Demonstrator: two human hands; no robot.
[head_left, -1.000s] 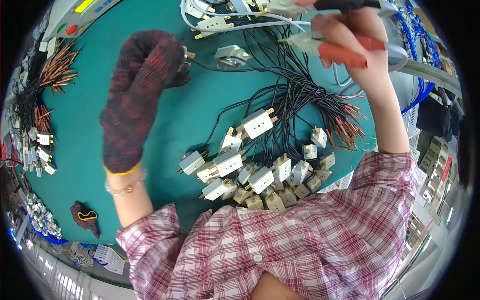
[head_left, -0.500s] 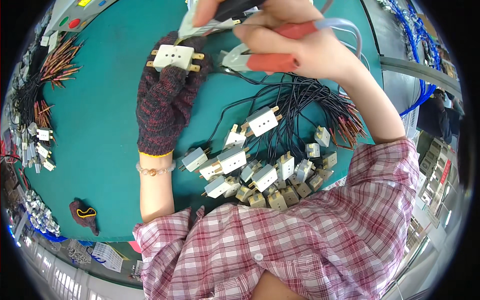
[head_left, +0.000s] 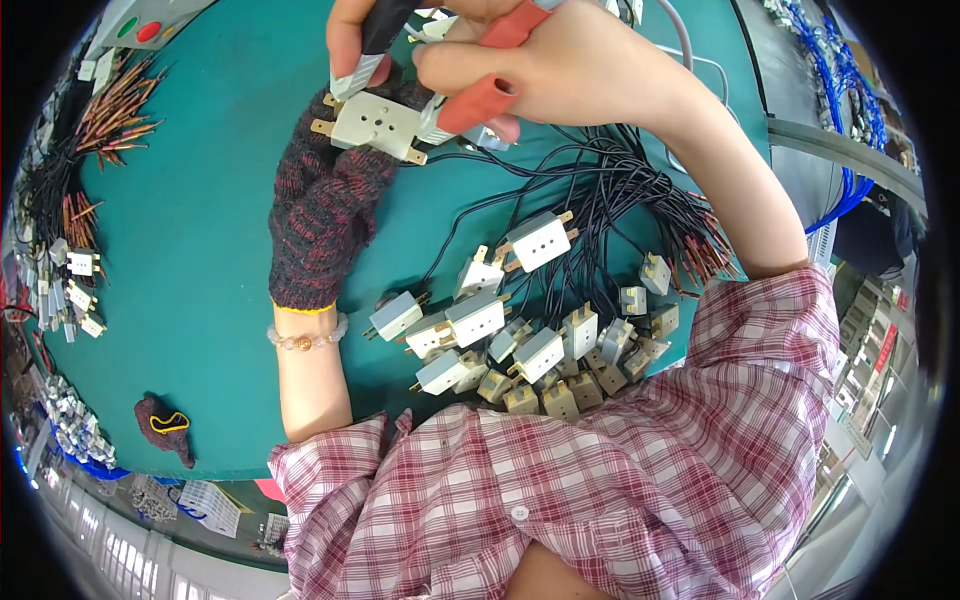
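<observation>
My left hand (head_left: pixel 328 215), in a dark red-and-black knit glove, is closed around a white rectangular block (head_left: pixel 375 122) with small holes in its face and brass tabs at both ends. My bare right hand (head_left: pixel 590 75) grips alligator clips with coloured sleeves. The metal jaw of the black-sleeved clip (head_left: pixel 385 28) meets the block's upper left end. A red-sleeved clip (head_left: pixel 478 105) has its jaw against the right end; the exact contact with the tabs is partly hidden. Another red sleeve (head_left: pixel 515 22) shows between my right fingers.
Several similar white blocks (head_left: pixel 540 240) on black cables (head_left: pixel 600 180) lie in front of my body. More cables with copper-coloured ends (head_left: pixel 115 110) hang along the left edge. A loose knit glove piece (head_left: pixel 165 428) lies at lower left. A box with red and green buttons (head_left: pixel 140 30) stands far left.
My right hand has moved left and slightly down, bringing the clips from above and beside the block onto both its ends. The block has turned slightly clockwise in my left hand.
</observation>
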